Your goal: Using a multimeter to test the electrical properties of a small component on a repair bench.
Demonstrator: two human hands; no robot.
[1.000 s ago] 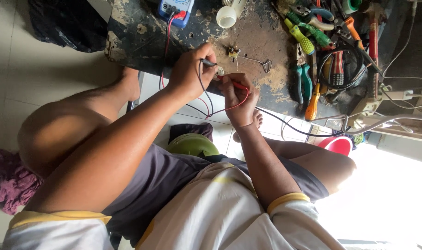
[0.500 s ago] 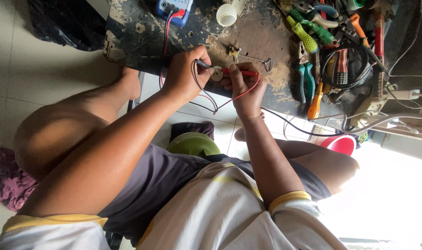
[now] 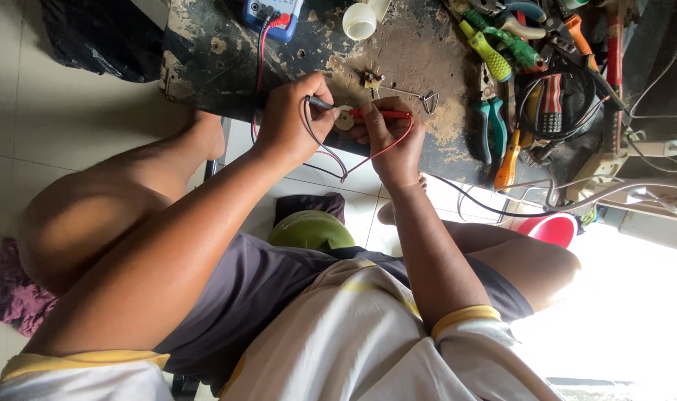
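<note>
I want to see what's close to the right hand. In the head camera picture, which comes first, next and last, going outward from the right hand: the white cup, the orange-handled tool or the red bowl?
1. White cup: up on the bench, just left of the right hand.
2. Orange-handled tool: to the right, near the bench edge.
3. Red bowl: lower right, by the knee.

The first two are fairly close.

The blue meter point(image 3: 273, 13) is cut off by the top edge, so its dial is out of sight. The small disc point(image 3: 345, 119) between the hands is too small to tell what it is, perhaps a metal part. The left hand point(image 3: 292, 119) hides most of the black probe point(image 3: 320, 105). The tools point(image 3: 531, 44) run past the top edge.
</note>
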